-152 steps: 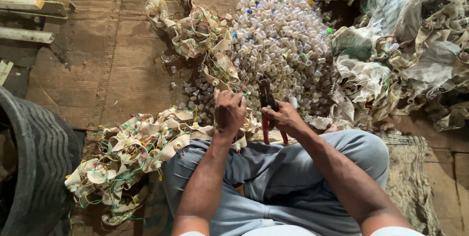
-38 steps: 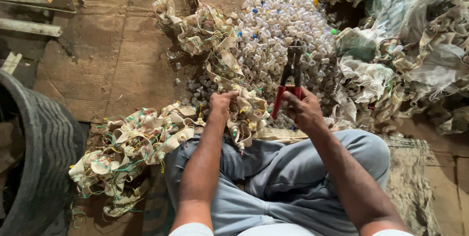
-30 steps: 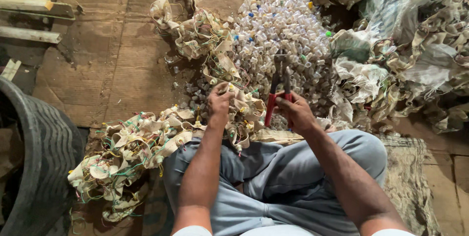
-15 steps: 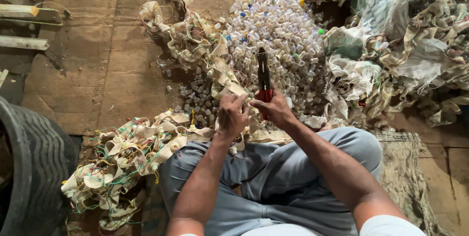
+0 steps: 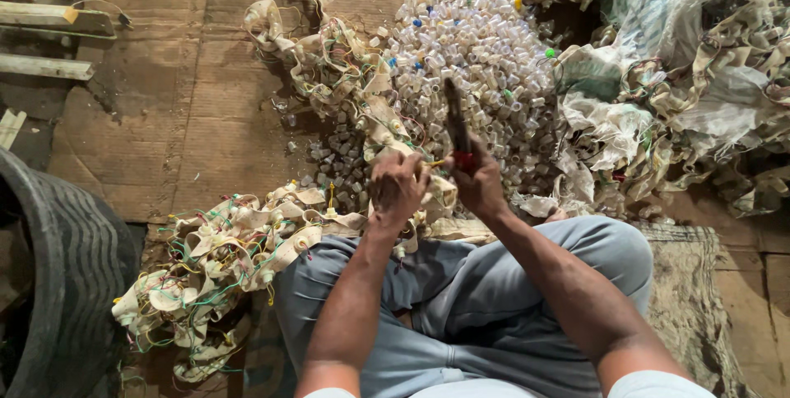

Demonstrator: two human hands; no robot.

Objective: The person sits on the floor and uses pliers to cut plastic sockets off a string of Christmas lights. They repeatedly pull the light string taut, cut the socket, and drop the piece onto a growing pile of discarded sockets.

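My left hand (image 5: 397,188) is closed on a strip of beige tape threaded with coloured wires (image 5: 247,237), which trails off to the lower left across my lap. My right hand (image 5: 479,184) grips red-handled pliers (image 5: 455,122), jaws pointing up and away from me. The two hands are close together, just in front of my knees. Beyond them lies a big heap of small clear plastic caps (image 5: 473,60), some blue or green.
A second wired strip (image 5: 325,44) runs up to the top of the view. Crumpled sacks and more tangled strips (image 5: 691,77) pile up at right. A black tyre (image 5: 58,274) sits at lower left, wooden slats (image 5: 49,23) at upper left, on cardboard floor.
My right hand with the pliers swung from the right back toward my left hand, and the two hands have come together over the strip.
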